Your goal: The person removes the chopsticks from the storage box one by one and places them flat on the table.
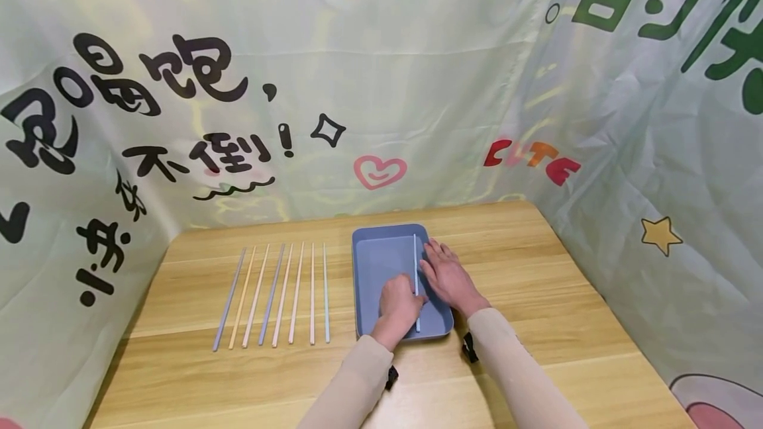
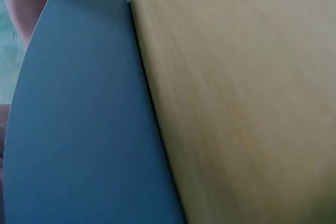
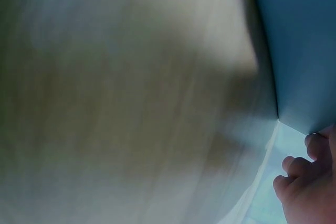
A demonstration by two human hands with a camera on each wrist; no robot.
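Observation:
In the head view, a pale blue straw-like stick [image 1: 415,257] lies lengthwise along the right side of a blue rectangular tray [image 1: 381,250]. My left hand [image 1: 401,303] reaches over the tray's near part, its fingers curled and gripping the stick near its lower end. The fingertips are partly hidden. Fingers extended, my right hand [image 1: 450,277] rests over the tray's right rim beside the stick. The right wrist view has fingers [image 3: 299,166] at the tray's edge [image 3: 304,51]. A tray side wall [image 2: 89,108] fills much of the left wrist view.
Left of the tray, several similar sticks [image 1: 288,296] in purple, orange, cream, pink and blue lie side by side on the wooden table [image 1: 524,376]. Printed cloth [image 1: 429,98] hangs behind the table and along both sides.

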